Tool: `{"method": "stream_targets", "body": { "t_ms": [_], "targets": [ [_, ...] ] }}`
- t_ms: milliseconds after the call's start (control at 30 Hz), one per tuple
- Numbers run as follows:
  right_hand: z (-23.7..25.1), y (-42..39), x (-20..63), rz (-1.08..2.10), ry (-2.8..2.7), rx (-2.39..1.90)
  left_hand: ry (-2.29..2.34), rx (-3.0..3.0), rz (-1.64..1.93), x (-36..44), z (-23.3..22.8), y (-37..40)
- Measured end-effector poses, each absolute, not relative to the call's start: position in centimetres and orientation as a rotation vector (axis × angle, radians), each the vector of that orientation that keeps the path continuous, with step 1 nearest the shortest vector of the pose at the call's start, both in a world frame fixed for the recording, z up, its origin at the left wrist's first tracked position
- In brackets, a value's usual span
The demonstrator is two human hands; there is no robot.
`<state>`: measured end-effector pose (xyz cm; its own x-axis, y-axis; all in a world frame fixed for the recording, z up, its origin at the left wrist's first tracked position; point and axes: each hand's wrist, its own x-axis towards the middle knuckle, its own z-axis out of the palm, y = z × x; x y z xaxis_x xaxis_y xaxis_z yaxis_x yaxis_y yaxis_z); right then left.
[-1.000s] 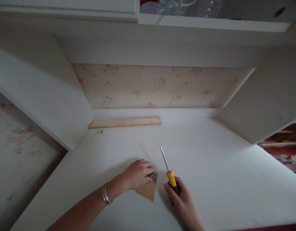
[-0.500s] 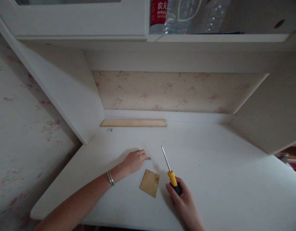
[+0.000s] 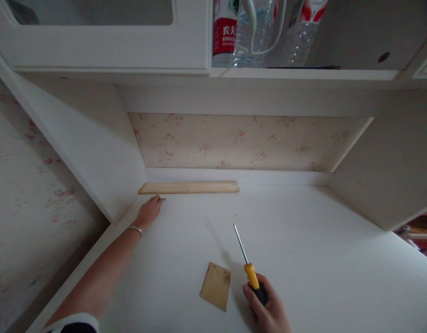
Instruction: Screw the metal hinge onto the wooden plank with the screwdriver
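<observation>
My right hand [image 3: 269,303] is wrapped round the black grip of a screwdriver [image 3: 250,274]. The yellow collar and bare shaft show, with the tip pointing up and away from me. At the far left of the desk, my left hand [image 3: 150,210] has its fingers pinched together just in front of a long wooden strip [image 3: 189,187]. A tiny dark metal piece [image 3: 164,199] shows at its fingertips; its kind is too small to tell. Between the hands, nearer to me, lies a small four-sided wooden piece [image 3: 216,286] with two holes along its far edge.
The white desktop [image 3: 320,259] stretches under everything. Side panels [image 3: 88,138] and a low back ledge [image 3: 279,176] bound it. Overhead hangs a cabinet [image 3: 112,48], with plastic bottles [image 3: 225,39] on its open shelf. Flowered wallpaper [image 3: 33,185] covers the wall at left.
My left hand has moved left and away from me, from beside the small wooden piece to the long strip's left end. My right hand still holds the screwdriver. The view has tilted up slightly.
</observation>
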<state>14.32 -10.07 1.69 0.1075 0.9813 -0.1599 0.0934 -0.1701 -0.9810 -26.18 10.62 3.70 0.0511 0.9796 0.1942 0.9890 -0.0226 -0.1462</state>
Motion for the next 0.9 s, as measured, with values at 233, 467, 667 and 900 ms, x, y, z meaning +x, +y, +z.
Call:
{"method": "stream_targets", "body": {
  "t_ms": [233,467,667,900],
  "targets": [
    [1.2,-9.7,14.0,1.191,-1.111,-1.496,-1.988,-2.171,-0.08,-26.5,2.2,10.5],
    [1.0,-9.9,13.9,1.164,-1.108,-1.511,-1.966,-2.197,-0.127,-27.2,2.8,11.5],
    [1.5,-9.9,14.0,1.185,-1.111,-1.497,-1.95,-2.255,-0.41,-22.8,3.3,9.2],
    [0.9,-9.5,14.1,1.161,-1.062,-1.478,-1.07,-3.194,-0.499,-9.8,6.4,-3.5]
  ]
}}
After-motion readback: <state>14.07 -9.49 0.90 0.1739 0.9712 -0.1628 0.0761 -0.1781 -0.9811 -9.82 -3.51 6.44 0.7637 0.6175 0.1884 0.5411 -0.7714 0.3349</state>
